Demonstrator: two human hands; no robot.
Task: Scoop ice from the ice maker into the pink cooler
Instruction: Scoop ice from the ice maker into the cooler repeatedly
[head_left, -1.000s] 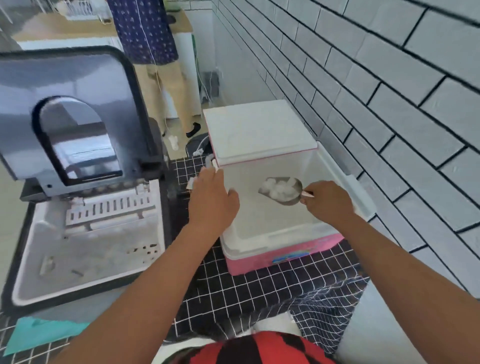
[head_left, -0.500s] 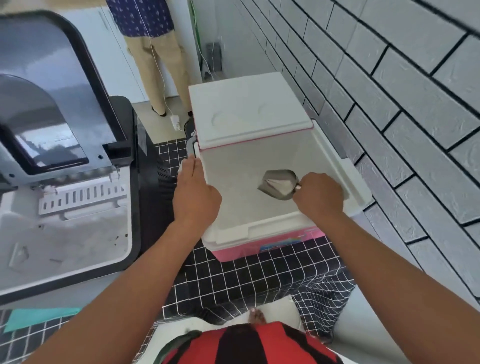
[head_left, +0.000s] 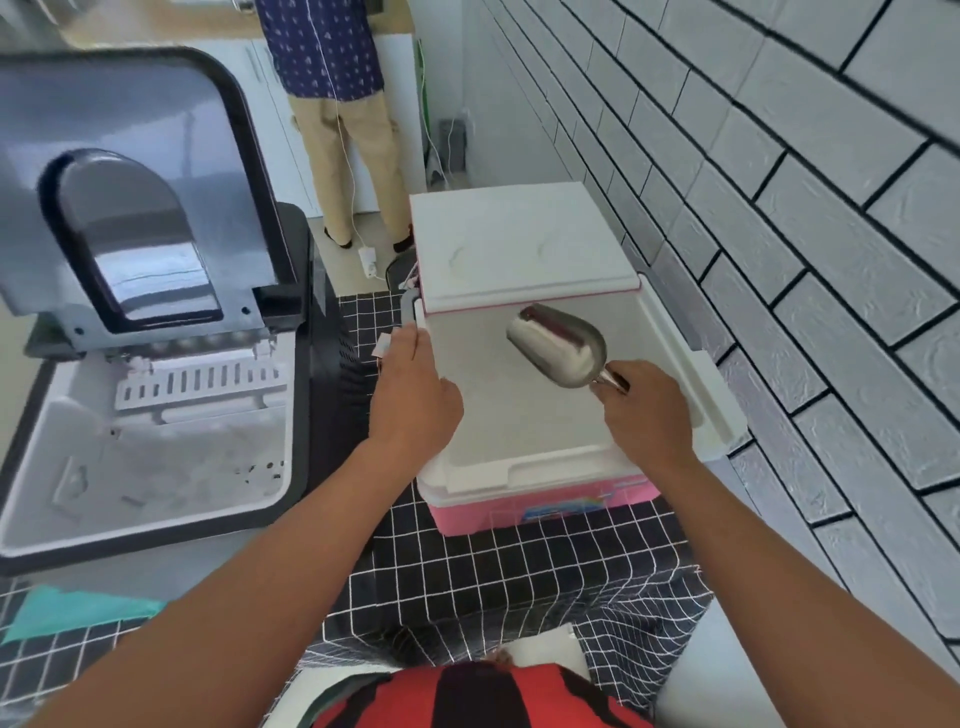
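The pink cooler (head_left: 545, 506) with a white inside stands on the checked cloth, its white lid (head_left: 519, 244) open at the back. My right hand (head_left: 649, 415) grips the handle of a metal scoop (head_left: 558, 345) held over the cooler's opening, bowl tilted away, with no ice showing in it. My left hand (head_left: 410, 395) rests on the cooler's left rim, fingers lying forward along it and thumb on the inside. The ice maker (head_left: 156, 441) sits to the left with its dark lid (head_left: 130, 208) raised; its white basin shows. The cooler's floor is mostly washed out.
A grey tiled wall (head_left: 779, 260) runs close along the cooler's right side. A black grid-pattern cloth (head_left: 493, 561) covers the surface. A person (head_left: 337, 104) stands in the background by white cabinets. A teal cloth (head_left: 67, 608) lies in front of the ice maker.
A second ago the scoop held ice cubes over the cooler. It has since tipped and now shows none. My left hand stayed on the rim.
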